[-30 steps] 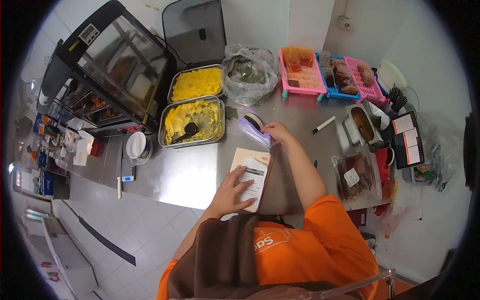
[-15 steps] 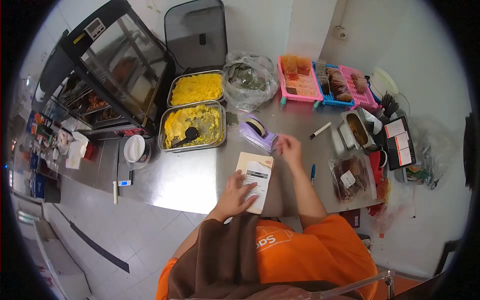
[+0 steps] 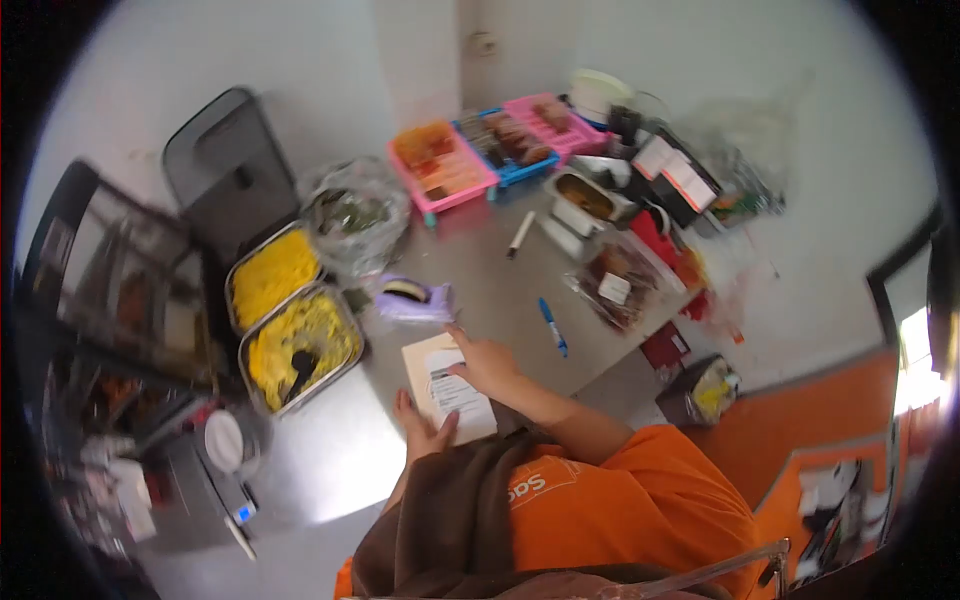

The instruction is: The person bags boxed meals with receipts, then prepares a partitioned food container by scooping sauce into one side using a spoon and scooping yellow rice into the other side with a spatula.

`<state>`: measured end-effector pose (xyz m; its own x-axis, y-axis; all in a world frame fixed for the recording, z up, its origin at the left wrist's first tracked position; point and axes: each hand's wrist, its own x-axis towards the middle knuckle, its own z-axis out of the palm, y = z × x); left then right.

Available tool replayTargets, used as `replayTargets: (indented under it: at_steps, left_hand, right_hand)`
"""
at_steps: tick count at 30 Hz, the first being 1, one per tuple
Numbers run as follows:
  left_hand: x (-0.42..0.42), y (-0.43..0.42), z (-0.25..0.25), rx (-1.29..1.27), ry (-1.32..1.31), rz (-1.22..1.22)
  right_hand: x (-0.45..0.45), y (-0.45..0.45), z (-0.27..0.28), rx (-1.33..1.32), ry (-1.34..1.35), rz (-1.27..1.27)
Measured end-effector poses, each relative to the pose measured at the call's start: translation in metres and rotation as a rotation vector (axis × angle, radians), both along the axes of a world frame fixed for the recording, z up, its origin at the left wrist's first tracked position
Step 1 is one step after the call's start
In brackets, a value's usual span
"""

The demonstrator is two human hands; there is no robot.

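A white printed slip of paper (image 3: 465, 408) lies on a cream notepad (image 3: 418, 362) at the front of the steel table. My left hand (image 3: 424, 432) rests at the pad's lower left, thumb and fingers apart, the thumb over the slip. Over the top right of the pad is my right hand (image 3: 490, 366), index finger stretched to the pad's upper edge and thumb on the slip. Whether a bit of tape is under that finger I cannot make out. Just beyond the pad stands a lilac tape dispenser (image 3: 428, 303).
Two trays of yellow food (image 3: 352, 352) stand left, near a clear bag of leaves (image 3: 358, 215). Pink and blue baskets (image 3: 488, 182) line the back. A blue pen (image 3: 552, 327), a marker (image 3: 521, 235) and a bagged brown item (image 3: 612, 288) lie right.
My right hand has moved from the tape dispenser's front end to the top of the slip. My left hand has slid to the pad's left side. The view has turned right.
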<state>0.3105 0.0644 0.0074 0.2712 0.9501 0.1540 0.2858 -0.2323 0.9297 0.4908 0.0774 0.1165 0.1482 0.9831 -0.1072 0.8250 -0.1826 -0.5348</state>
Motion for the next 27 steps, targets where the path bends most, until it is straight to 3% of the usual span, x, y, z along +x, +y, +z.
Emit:
replayTargets:
  at_steps: [2,5,8,12,14,18,20,22,25,27]
  left_hand:
    - [-0.004,-0.001,0.02,-0.569,-0.369,-0.211]
    - [-0.004,0.008,0.01,-0.692,-0.351,-0.371]
    - [0.029,0.009,0.039,-0.686,-0.361,-0.435]
    - [0.089,0.011,0.014,-0.549,-0.432,-0.438]
    - [0.122,0.013,0.019,-0.54,-0.336,-0.395]
    - [0.186,0.03,0.01,-0.475,-0.174,-0.298]
    - [0.216,0.039,0.024,-0.4,-0.195,-0.396]
    - [0.247,0.033,0.065,-0.609,-0.166,-0.318]
    - [0.261,0.051,0.036,-0.521,-0.109,-0.324]
    - [0.275,0.051,0.041,-0.504,-0.1,-0.309]
  right_hand:
    - [0.026,-0.023,-0.016,0.093,0.089,-0.146]
    - [0.073,-0.066,-0.065,0.161,0.148,-0.352]
    - [0.126,-0.112,-0.086,0.151,0.174,-0.591]
    - [0.211,-0.168,-0.094,0.349,0.084,-0.91]
    - [0.27,-0.195,-0.109,0.486,-0.019,-1.004]
    - [0.403,-0.222,-0.101,0.427,-0.237,-1.056]
    - [0.477,-0.222,-0.096,0.53,-0.392,-1.016]
    - [0.555,-0.224,-0.114,0.69,-0.555,-0.91]
    - [0.652,-0.233,-0.134,0.591,-0.617,-0.858]
    - [0.702,-0.252,-0.138,0.244,-0.484,-0.751]
